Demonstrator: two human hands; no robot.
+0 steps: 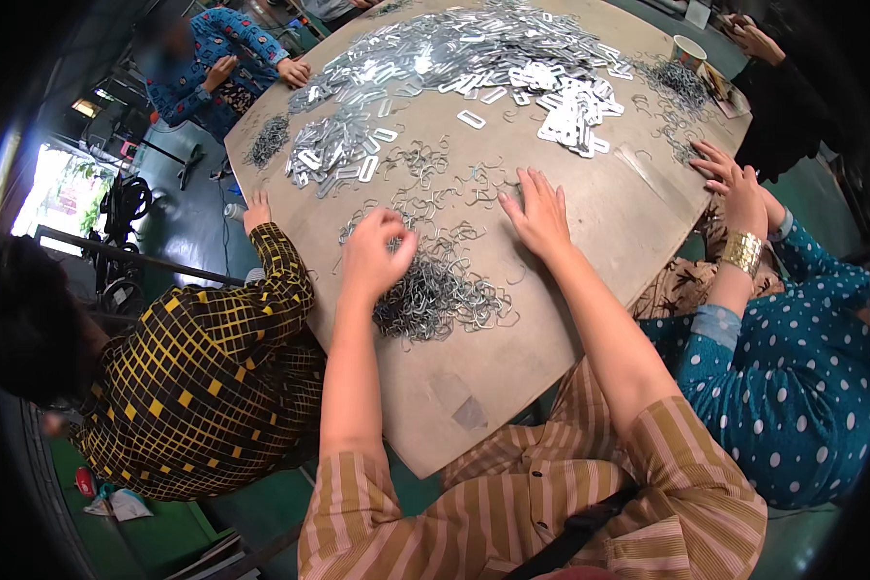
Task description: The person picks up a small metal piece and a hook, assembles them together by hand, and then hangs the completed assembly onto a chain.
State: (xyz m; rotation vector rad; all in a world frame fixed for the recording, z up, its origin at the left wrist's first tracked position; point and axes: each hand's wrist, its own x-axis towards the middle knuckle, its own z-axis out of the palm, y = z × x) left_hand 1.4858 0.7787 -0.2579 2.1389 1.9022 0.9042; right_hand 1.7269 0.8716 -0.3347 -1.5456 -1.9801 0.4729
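Note:
Over the left side of a heap of small bent wire hooks (435, 295), my left hand (372, 256) is raised with its fingers curled in. Whether a hook is inside those fingers cannot be made out. My right hand (539, 217) rests flat on the tabletop to the right of the heap, fingers spread and holding nothing. Loose hooks (420, 164) lie scattered between the heap and a small pile of flat slotted metal plates (338, 145). A much larger pile of the same shiny plates (435, 48) covers the far part of the table.
People sit around the angled table (425, 396). A person's hand (259, 211) touches its left edge, another's hands (730, 179) its right edge. More hooks (681, 87) and a paper cup (686, 51) are at the far right. A small dark hook pile (268, 140) is at the far left.

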